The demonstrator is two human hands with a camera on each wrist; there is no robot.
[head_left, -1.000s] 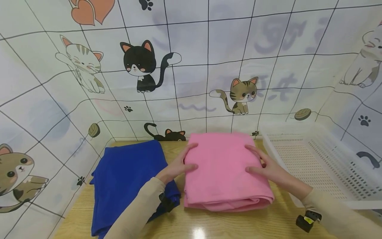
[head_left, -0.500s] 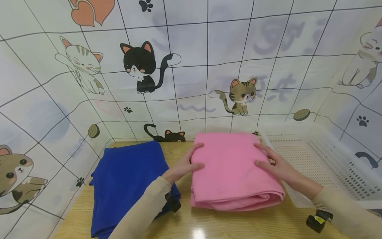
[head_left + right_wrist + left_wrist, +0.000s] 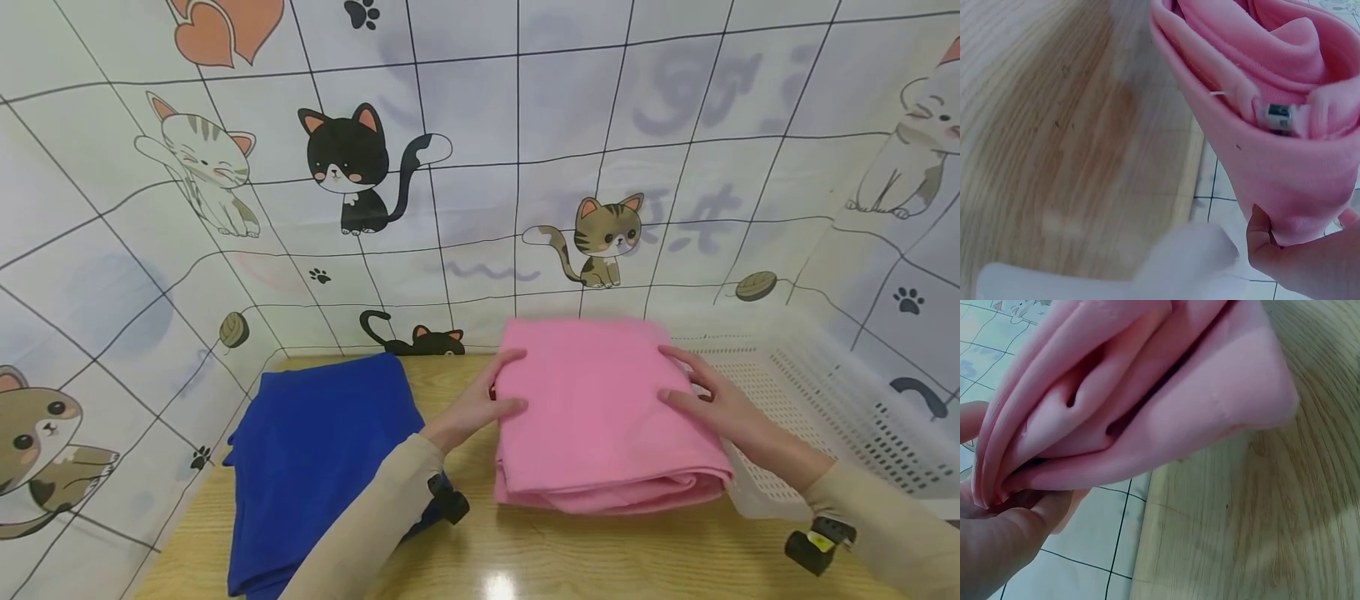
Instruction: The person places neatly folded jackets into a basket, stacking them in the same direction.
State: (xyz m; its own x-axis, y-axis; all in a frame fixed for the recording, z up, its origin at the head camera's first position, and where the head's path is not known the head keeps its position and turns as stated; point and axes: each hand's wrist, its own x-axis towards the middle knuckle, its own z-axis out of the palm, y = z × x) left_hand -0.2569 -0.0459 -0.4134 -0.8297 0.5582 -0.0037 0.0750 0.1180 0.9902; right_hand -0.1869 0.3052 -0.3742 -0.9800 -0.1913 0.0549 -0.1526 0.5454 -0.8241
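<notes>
A folded pink garment [image 3: 592, 400], thick cloth, is held between both hands in the head view. My left hand [image 3: 476, 408] grips its left side, thumb on top and other fingers partly hidden by the cloth. On the opposite side my right hand [image 3: 723, 412] grips in the same way. Both wrist views show the pink bundle raised above the wooden table, with its layered folds open to the side. A small label [image 3: 1279, 117] shows among the folds in the right wrist view. To the left lies a folded blue garment [image 3: 322, 458] on the table.
A white perforated plastic basket [image 3: 862, 433] stands at the right, close beside my right hand and forearm. The wooden table [image 3: 555, 550] ends at a wall covering [image 3: 480, 200] printed with cats and grid lines.
Both hands have carried the pink garment to the right and slightly up, closer to the basket. The blue garment and the basket have stayed in place.
</notes>
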